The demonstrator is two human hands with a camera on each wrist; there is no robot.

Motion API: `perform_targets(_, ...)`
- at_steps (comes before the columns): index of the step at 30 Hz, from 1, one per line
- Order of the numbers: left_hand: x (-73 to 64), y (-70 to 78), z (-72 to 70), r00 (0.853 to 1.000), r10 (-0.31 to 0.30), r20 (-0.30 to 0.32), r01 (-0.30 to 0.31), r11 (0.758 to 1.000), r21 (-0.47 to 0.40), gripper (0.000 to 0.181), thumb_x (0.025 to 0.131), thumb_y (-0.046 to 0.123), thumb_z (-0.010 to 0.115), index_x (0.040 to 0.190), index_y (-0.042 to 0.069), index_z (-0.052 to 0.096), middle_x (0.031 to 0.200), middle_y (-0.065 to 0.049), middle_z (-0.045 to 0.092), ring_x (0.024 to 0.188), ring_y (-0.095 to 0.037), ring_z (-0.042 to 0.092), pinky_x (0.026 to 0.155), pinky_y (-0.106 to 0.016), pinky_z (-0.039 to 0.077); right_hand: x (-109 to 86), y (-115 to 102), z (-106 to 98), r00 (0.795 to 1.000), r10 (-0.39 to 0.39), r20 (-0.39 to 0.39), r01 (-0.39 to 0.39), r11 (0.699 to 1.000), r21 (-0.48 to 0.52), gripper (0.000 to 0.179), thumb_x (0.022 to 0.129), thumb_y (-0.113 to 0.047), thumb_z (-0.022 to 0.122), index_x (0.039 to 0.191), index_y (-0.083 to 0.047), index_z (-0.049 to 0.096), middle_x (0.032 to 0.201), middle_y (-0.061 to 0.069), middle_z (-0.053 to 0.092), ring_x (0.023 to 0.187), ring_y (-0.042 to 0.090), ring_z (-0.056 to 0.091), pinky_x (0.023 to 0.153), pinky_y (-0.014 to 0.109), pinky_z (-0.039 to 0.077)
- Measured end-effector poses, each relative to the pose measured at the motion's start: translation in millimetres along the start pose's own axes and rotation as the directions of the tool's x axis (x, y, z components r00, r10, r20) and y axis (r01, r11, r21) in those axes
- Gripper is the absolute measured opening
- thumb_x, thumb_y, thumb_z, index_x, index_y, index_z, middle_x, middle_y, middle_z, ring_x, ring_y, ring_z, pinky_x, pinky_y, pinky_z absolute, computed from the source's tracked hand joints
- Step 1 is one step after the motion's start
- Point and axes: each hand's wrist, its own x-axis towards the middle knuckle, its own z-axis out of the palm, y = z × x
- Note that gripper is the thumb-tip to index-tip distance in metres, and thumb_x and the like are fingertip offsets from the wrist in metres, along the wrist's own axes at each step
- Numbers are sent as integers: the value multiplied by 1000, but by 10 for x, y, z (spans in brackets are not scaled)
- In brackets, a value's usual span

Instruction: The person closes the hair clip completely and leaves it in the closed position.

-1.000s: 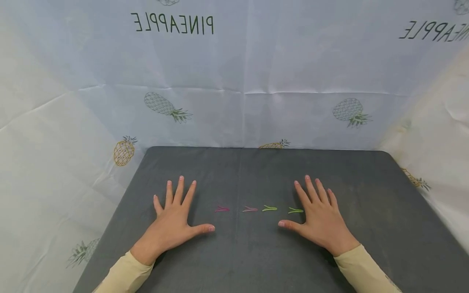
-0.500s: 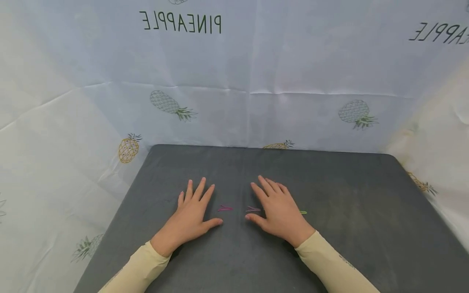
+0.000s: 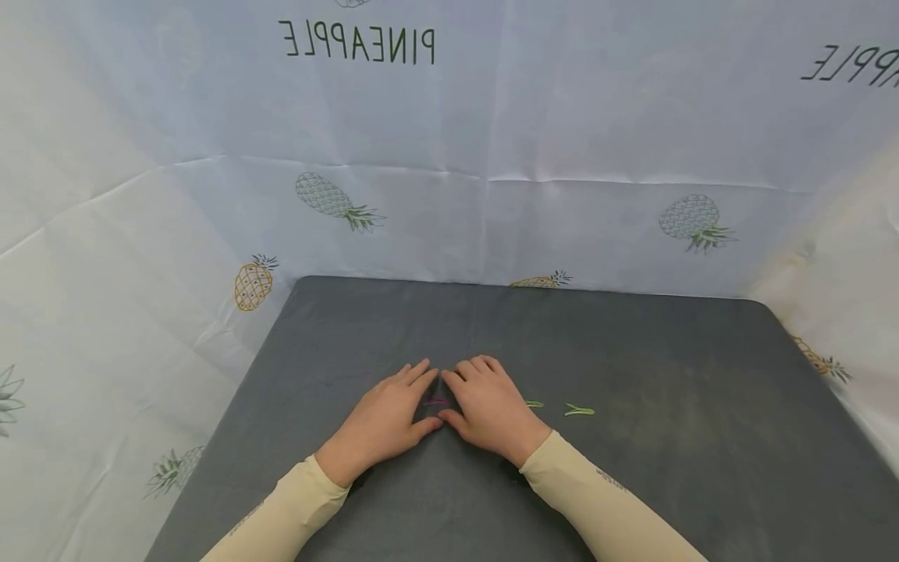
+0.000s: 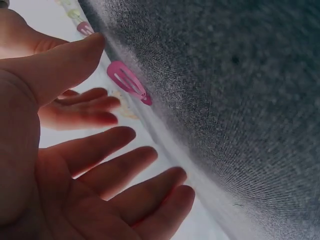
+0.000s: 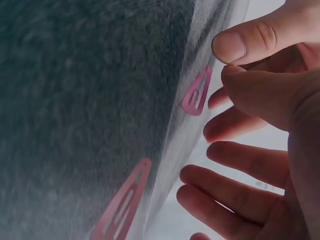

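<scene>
Between my two hands a magenta snap hair clip [image 3: 437, 402] lies on the dark grey table [image 3: 632, 484]. My left hand [image 3: 379, 425] is to its left and my right hand [image 3: 492, 410] to its right, thumbs almost meeting. In the left wrist view, the fingers of the left hand [image 4: 95, 185] are spread and slightly bent, apart from the magenta clip [image 4: 114, 71]. A paler pink hair clip [image 5: 106, 220] shows in the right wrist view; the right hand [image 5: 260, 175] is relaxed, holding nothing. From the head, that pink clip is hidden under the right hand.
Right of the right hand lie a yellow-green hair clip [image 3: 535, 404], partly covered, and a green hair clip [image 3: 579, 410]. A white cloth [image 3: 393, 125] printed with pineapples hangs behind the table's far edge and at both sides.
Both hands have moved inward towards each other, the right hand further, passing over the green and pink clips. The clips stay in a row on the table. The head view has shifted slightly.
</scene>
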Motion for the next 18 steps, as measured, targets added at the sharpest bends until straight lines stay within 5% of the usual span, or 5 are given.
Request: perform_targets(18,36,62,6,998,43,-44,-43,999,-4,44,94,24,86,134,7,74,138,-16,73,128,-48,70,101,-57,60,123,-118,81,999,-34,-31,33,998,-55,10,97,-31,84,91,-22,82,87,-4,75,88,17,73,117,59,48)
